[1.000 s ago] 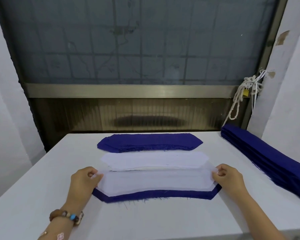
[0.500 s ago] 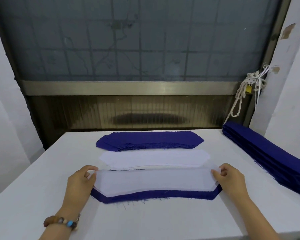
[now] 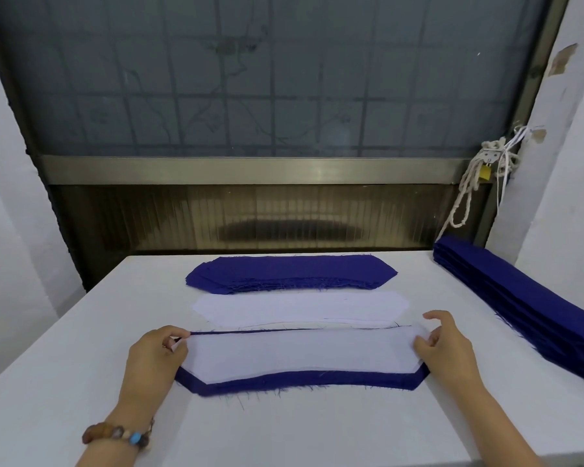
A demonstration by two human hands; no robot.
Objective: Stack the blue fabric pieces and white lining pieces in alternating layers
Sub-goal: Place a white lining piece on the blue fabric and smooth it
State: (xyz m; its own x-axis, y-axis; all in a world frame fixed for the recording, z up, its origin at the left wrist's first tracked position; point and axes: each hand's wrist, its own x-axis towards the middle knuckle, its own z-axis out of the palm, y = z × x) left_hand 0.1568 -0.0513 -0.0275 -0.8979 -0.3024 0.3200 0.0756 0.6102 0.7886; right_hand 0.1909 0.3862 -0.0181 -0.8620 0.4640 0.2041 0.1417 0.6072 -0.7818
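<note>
Both hands are pinching the ends of one white lining piece [image 3: 300, 353]: left hand [image 3: 155, 357] curled on its left tip, right hand [image 3: 449, 352] on the right tip. It lies over a blue fabric piece [image 3: 300, 383], hiding all but the near strip and a thin far edge. Can't tell if anything's underneath. Just beyond the hands is a white lining stack [image 3: 300, 308], then a blue fabric stack [image 3: 290, 273]. Right of the right hand, a folded blue pile [image 3: 520, 308] runs out of frame. White table [image 3: 284, 429], frosted window [image 3: 267, 79] behind.
</note>
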